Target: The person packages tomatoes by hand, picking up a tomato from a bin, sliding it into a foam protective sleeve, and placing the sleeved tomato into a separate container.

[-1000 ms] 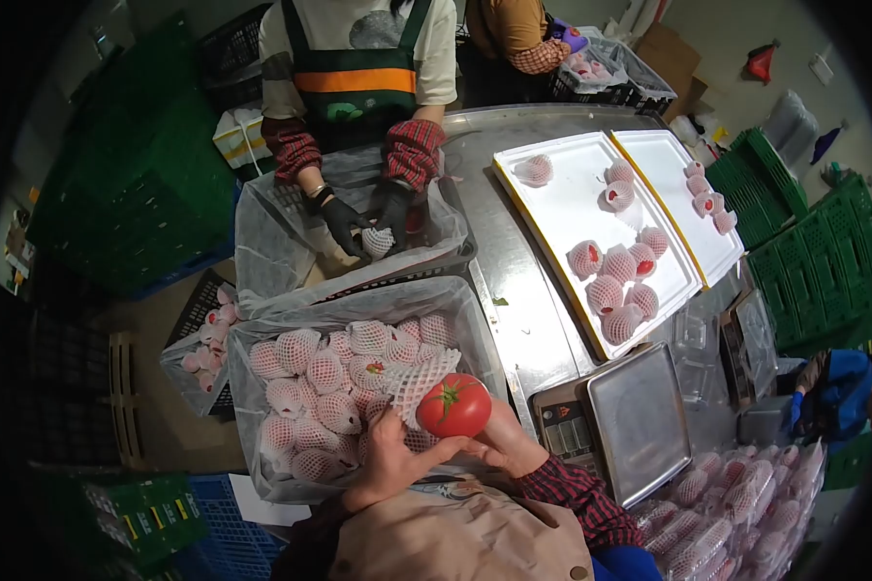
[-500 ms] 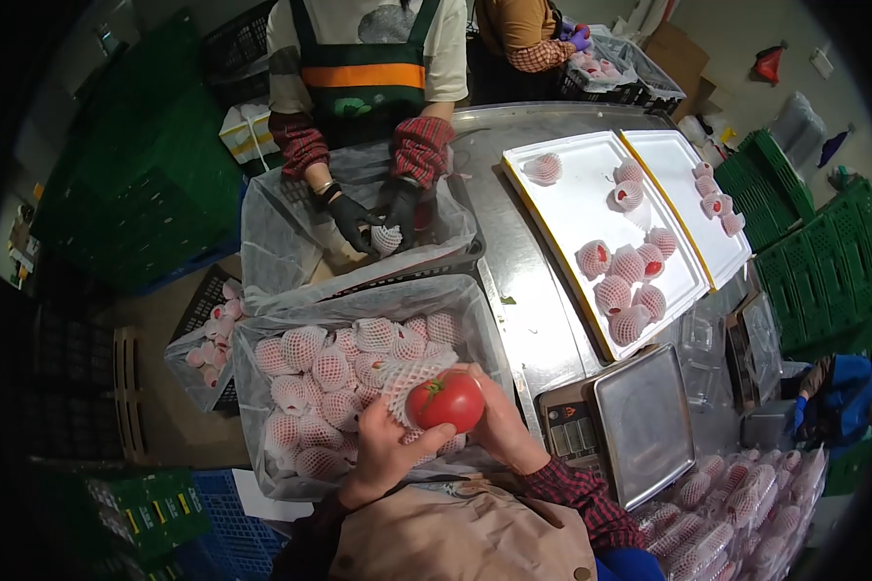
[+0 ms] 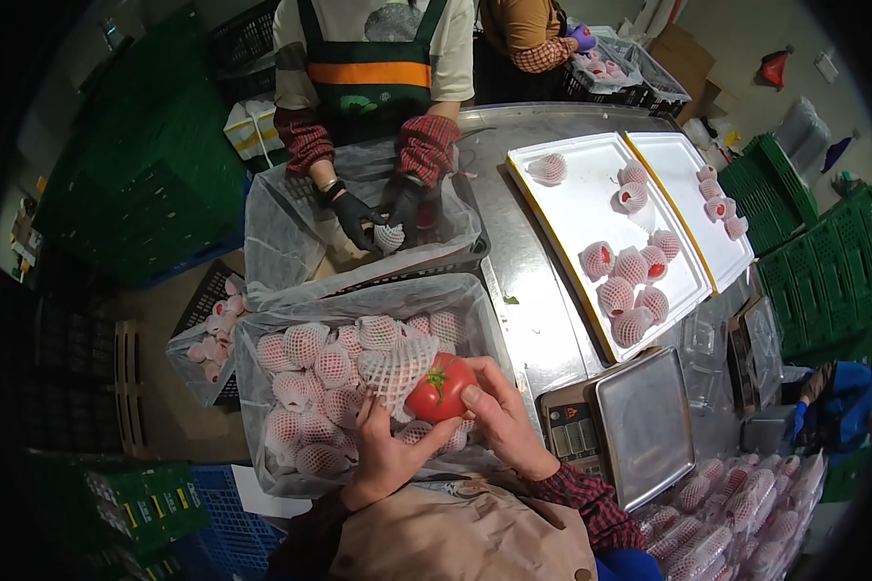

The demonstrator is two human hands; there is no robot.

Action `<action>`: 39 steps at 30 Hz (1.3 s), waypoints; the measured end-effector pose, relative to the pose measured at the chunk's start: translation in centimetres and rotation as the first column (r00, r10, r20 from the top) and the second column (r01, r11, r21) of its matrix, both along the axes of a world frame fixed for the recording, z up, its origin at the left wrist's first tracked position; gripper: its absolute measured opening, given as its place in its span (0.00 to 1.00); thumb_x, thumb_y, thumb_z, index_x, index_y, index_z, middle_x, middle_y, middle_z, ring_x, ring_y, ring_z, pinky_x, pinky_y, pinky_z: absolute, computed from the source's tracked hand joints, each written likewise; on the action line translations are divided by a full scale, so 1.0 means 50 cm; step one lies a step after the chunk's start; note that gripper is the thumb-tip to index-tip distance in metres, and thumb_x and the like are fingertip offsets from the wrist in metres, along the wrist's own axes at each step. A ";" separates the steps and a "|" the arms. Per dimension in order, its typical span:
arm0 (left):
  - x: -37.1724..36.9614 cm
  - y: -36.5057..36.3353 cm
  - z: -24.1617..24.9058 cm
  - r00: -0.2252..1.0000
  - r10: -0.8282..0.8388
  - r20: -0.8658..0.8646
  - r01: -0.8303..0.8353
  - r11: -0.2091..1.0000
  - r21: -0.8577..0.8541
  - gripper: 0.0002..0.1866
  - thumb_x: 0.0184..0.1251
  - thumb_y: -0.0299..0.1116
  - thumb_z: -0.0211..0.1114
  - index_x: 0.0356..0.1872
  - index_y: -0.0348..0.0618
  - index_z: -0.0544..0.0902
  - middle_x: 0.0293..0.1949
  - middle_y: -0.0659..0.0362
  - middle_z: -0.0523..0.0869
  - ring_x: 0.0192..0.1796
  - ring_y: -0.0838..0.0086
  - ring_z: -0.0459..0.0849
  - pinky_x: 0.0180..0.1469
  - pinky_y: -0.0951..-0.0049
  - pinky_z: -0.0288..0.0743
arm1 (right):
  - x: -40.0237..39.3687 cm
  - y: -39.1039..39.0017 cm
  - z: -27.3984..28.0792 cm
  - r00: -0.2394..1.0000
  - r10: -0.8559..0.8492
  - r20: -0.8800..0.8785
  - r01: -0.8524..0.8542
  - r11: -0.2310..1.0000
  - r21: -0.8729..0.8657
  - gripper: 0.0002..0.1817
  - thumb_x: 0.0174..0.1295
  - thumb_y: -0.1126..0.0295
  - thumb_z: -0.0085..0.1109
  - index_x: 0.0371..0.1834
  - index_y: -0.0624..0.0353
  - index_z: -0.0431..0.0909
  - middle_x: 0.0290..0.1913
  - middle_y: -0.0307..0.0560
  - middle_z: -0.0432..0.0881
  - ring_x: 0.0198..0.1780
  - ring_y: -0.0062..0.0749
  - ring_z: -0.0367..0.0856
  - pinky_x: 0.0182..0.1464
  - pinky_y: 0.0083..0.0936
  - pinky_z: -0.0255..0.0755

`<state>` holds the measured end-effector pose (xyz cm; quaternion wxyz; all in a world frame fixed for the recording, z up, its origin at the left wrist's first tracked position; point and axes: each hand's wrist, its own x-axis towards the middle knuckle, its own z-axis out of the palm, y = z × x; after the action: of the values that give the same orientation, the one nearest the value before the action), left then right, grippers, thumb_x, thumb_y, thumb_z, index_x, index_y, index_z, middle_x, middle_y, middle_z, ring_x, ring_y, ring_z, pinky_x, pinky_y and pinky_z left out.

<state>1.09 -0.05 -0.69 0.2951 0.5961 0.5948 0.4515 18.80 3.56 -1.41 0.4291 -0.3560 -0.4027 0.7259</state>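
A red tomato [image 3: 440, 387] with its green stem turned up sits between my two hands above the near crate. My right hand [image 3: 506, 422] grips it from the right, thumb across its side. In my left hand [image 3: 394, 453], a white foam net sleeve [image 3: 394, 372] is pinched, mostly off the tomato at its left; the left thumb lies close under the fruit. Below, the lined crate [image 3: 262, 474] is filled with tomatoes in foam nets [image 3: 332, 365]. How far the sleeve still touches the tomato is hidden.
Across from me, a co-worker's gloved hands [image 3: 378, 228] hold a netted fruit over another lined crate [image 3: 281, 218]. To the right are white trays [image 3: 572, 208] with netted tomatoes, a scale [image 3: 644, 426] and bagged netted fruit [image 3: 736, 513]. Another person stands at the back.
The tomato has turned so its stem faces up more, and the foam sleeve has moved left, off it. My right hand now wraps its right side, thumb on top.
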 end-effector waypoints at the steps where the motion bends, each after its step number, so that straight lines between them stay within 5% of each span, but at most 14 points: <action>1: 0.000 0.000 0.001 1.000 -0.012 -0.015 0.012 1.000 -0.003 0.30 0.49 0.38 0.85 0.52 0.36 0.84 0.47 0.47 0.88 0.47 0.49 0.86 0.52 0.56 0.79 | 0.001 0.001 -0.005 0.999 -0.002 -0.038 0.001 1.000 -0.028 0.19 0.79 0.62 0.55 0.64 0.63 0.68 0.52 0.46 0.81 0.49 0.24 0.83 0.49 0.25 0.81; 5: -0.002 -0.005 -0.017 0.999 0.002 0.044 -0.001 1.000 -0.016 0.31 0.48 0.39 0.86 0.52 0.36 0.84 0.47 0.47 0.88 0.47 0.48 0.86 0.52 0.55 0.79 | 0.002 0.003 -0.015 0.997 -0.019 -0.071 0.013 0.997 -0.081 0.19 0.80 0.59 0.53 0.63 0.62 0.69 0.51 0.48 0.82 0.45 0.26 0.85 0.45 0.25 0.82; 7: -0.014 -0.003 -0.033 0.995 -0.066 0.078 0.066 0.998 -0.002 0.19 0.64 0.30 0.77 0.52 0.32 0.82 0.46 0.55 0.86 0.46 0.73 0.85 0.45 0.70 0.79 | 0.005 0.008 -0.008 0.988 -0.008 -0.156 -0.020 0.984 -0.177 0.21 0.80 0.56 0.52 0.63 0.61 0.69 0.51 0.50 0.82 0.43 0.30 0.86 0.42 0.26 0.82; 8: -0.017 -0.004 -0.031 0.995 -0.066 0.078 0.066 0.998 -0.003 0.19 0.64 0.30 0.77 0.52 0.32 0.82 0.46 0.55 0.86 0.46 0.73 0.85 0.45 0.70 0.79 | 0.006 0.011 -0.009 0.988 -0.008 -0.156 -0.020 0.984 -0.178 0.21 0.80 0.56 0.52 0.63 0.61 0.69 0.51 0.50 0.82 0.43 0.30 0.86 0.42 0.26 0.82; 10: -0.019 0.002 -0.001 0.920 0.042 0.390 0.046 0.976 -0.211 0.12 0.74 0.33 0.69 0.46 0.32 0.84 0.37 0.51 0.86 0.36 0.66 0.84 0.40 0.68 0.76 | 0.007 0.017 -0.014 0.949 0.054 -0.312 -0.130 0.965 -0.230 0.23 0.81 0.55 0.51 0.66 0.61 0.68 0.51 0.52 0.82 0.40 0.32 0.87 0.41 0.26 0.81; 13: -0.025 0.000 -0.018 0.973 0.012 0.232 0.018 0.992 -0.126 0.11 0.81 0.30 0.60 0.39 0.31 0.84 0.28 0.56 0.83 0.29 0.74 0.78 0.32 0.71 0.70 | 0.002 0.016 0.004 0.956 0.065 -0.287 -0.137 0.961 -0.239 0.24 0.81 0.55 0.50 0.69 0.62 0.66 0.51 0.52 0.82 0.38 0.32 0.86 0.41 0.26 0.81; 20: -0.022 0.002 -0.016 0.974 0.102 0.204 -0.057 0.976 -0.212 0.13 0.79 0.31 0.61 0.35 0.32 0.83 0.22 0.57 0.81 0.25 0.72 0.76 0.29 0.67 0.68 | 0.005 0.009 0.009 0.984 0.067 -0.166 -0.095 0.981 -0.168 0.25 0.81 0.59 0.51 0.73 0.63 0.65 0.55 0.52 0.81 0.38 0.29 0.85 0.42 0.25 0.80; 23: -0.013 0.007 -0.027 0.988 0.123 0.098 -0.126 0.992 0.028 0.11 0.77 0.29 0.62 0.35 0.33 0.83 0.21 0.55 0.79 0.24 0.68 0.76 0.30 0.65 0.68 | 0.003 0.014 0.016 0.999 0.044 -0.019 -0.044 0.999 0.005 0.26 0.81 0.60 0.53 0.74 0.63 0.65 0.55 0.51 0.81 0.37 0.28 0.84 0.44 0.24 0.80; 26: -0.015 0.008 -0.027 0.989 0.122 0.078 -0.127 0.990 0.059 0.07 0.75 0.26 0.62 0.36 0.33 0.83 0.23 0.53 0.79 0.24 0.64 0.77 0.31 0.64 0.70 | 0.003 0.019 0.022 0.999 0.042 0.006 -0.042 0.998 0.040 0.28 0.80 0.59 0.54 0.75 0.63 0.64 0.54 0.49 0.82 0.36 0.26 0.84 0.46 0.23 0.79; 32: -0.027 -0.003 -0.004 0.946 0.109 0.306 -0.007 0.948 -0.318 0.08 0.76 0.23 0.56 0.41 0.32 0.84 0.29 0.61 0.86 0.30 0.74 0.81 0.35 0.65 0.74 | 0.019 0.024 0.013 0.998 0.055 0.040 -0.057 0.998 0.040 0.30 0.81 0.57 0.53 0.78 0.64 0.64 0.53 0.48 0.83 0.37 0.24 0.85 0.48 0.21 0.78; 34: -0.015 0.002 0.002 0.910 0.024 0.414 0.074 0.973 -0.220 0.08 0.76 0.22 0.57 0.48 0.31 0.83 0.41 0.61 0.88 0.42 0.78 0.83 0.44 0.70 0.77 | 0.025 0.026 0.007 0.994 0.087 0.069 -0.088 0.996 0.022 0.32 0.82 0.54 0.49 0.79 0.65 0.63 0.64 0.49 0.79 0.44 0.25 0.86 0.52 0.24 0.81; 39: -0.001 -0.020 -0.005 0.789 0.001 0.614 0.183 0.954 -0.237 0.18 0.72 0.18 0.62 0.62 0.33 0.76 0.56 0.53 0.83 0.57 0.72 0.83 0.59 0.70 0.78 | 0.025 0.025 0.019 0.986 0.032 0.163 -0.041 0.998 0.053 0.29 0.83 0.55 0.47 0.77 0.64 0.67 0.66 0.49 0.79 0.55 0.27 0.83 0.58 0.24 0.78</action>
<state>1.03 -1.03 -0.92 0.5744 0.3990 0.4971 0.5136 20.06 4.82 -0.48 0.3913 -0.3943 -0.4631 0.6906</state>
